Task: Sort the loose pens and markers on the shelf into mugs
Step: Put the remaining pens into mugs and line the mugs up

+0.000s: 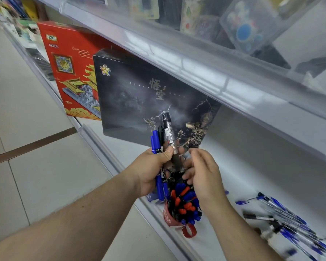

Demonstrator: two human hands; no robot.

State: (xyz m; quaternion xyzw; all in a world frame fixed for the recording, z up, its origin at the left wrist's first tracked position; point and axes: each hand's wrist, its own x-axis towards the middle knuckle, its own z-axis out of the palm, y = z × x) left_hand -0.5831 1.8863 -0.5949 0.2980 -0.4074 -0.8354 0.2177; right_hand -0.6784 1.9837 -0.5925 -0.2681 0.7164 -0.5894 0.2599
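A big dark box point(154, 102) stands on the shelf. A red box point(72, 72) (with a gold roof picture) stands just behind it, touching its far side.

Two hands are in view, the left hand point(152, 170) gripping a bunch of about five markers point(163, 147), the right hand point(203, 174) holding none that can be seen. One red mug point(174, 219) stands on the shelf point(233, 151), packed with too many capped pens to count. Two boxes stand behind, one red box point(72, 72) and one black box point(139, 97), and the loose pens point(282, 221) at right are blurred, roughly a dozen.
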